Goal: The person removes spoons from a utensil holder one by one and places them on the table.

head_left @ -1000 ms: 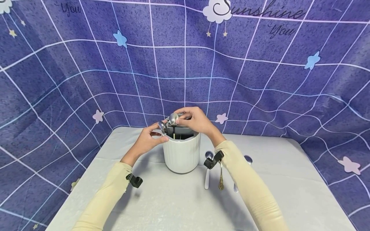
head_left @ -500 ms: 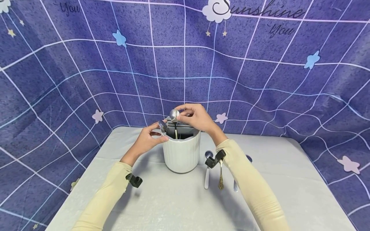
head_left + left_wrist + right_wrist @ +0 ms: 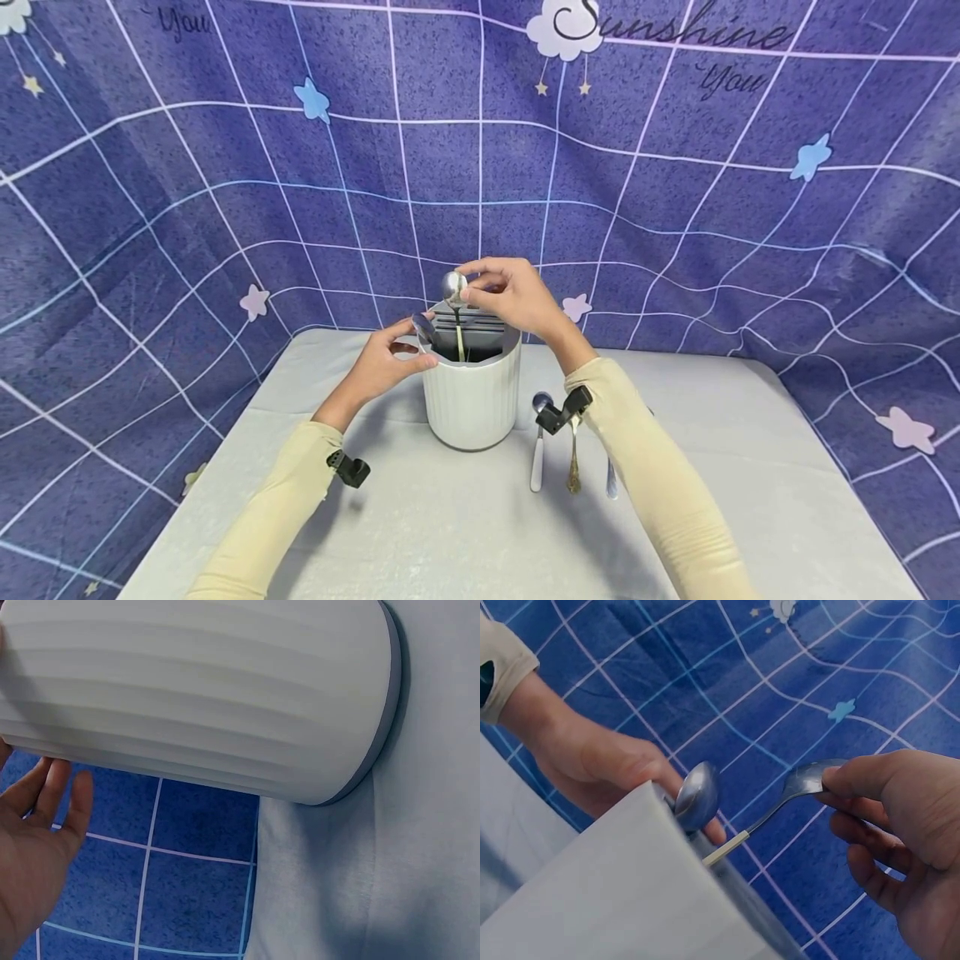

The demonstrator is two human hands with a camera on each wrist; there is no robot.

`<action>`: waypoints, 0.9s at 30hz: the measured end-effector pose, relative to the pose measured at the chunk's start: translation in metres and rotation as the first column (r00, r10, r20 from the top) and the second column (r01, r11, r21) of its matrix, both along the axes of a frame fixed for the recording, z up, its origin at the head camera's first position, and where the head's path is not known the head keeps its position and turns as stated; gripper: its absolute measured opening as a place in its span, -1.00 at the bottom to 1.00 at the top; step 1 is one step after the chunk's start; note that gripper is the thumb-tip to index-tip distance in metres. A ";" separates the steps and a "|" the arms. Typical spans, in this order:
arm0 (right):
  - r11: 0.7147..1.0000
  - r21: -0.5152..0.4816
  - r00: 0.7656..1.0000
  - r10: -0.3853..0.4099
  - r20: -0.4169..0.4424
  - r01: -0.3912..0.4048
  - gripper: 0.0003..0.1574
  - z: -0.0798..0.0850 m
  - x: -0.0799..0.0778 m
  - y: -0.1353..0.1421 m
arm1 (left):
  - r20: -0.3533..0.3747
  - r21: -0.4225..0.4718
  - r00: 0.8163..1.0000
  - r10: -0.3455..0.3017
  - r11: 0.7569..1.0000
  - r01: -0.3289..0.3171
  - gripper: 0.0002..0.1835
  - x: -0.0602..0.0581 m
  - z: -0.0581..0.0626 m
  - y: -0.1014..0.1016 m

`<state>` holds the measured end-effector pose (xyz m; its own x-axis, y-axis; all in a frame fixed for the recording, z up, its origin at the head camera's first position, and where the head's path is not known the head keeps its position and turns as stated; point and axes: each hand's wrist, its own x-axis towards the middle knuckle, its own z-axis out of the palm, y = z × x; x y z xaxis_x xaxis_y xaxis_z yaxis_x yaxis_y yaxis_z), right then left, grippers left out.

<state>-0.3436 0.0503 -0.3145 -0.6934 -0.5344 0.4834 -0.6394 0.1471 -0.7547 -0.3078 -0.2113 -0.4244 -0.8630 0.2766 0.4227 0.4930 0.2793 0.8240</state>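
Lifted higher than before, the pale-handled silver metal spoon is pinched by its bowl in the right hand; its lower end is hidden inside the white ribbed cylindrical holder, gripped at the rim by the left hand, so withdrawal seems unfinished.

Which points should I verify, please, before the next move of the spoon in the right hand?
1. Right hand pinches the spoon by its bowl: ok.
2. Left hand holds the white holder near its rim: ok.
3. Holder upright on the table: ok.
4. Held spoon fully out: not ok, its handle is partly inside.
5. Leaning spoon apart from the held bowl: ok.
6. Handle's lower end free: cannot tell, hidden inside.
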 end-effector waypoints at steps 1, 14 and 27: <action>1.000 0.000 1.000 -0.002 -0.004 0.002 -0.63 0.002 0.001 0.000 | 0.002 0.001 1.000 -0.001 1.000 0.001 -0.27 0.000 0.000 0.000; 0.999 -0.047 0.998 -0.021 -0.062 0.018 -0.62 0.027 0.010 0.000 | 0.012 0.002 1.000 0.002 1.000 -0.002 -0.27 0.000 0.001 0.001; 0.993 -0.112 0.994 0.032 -0.107 -0.044 -0.62 0.052 0.015 0.006 | -0.001 -0.006 1.000 0.007 1.000 -0.007 -0.27 0.001 0.000 0.001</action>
<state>-0.3289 0.0562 -0.2621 -0.6158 -0.4964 0.6119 -0.7195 0.0376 -0.6935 -0.3069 -0.2107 -0.4241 -0.8645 0.2730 0.4219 0.4919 0.2877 0.8217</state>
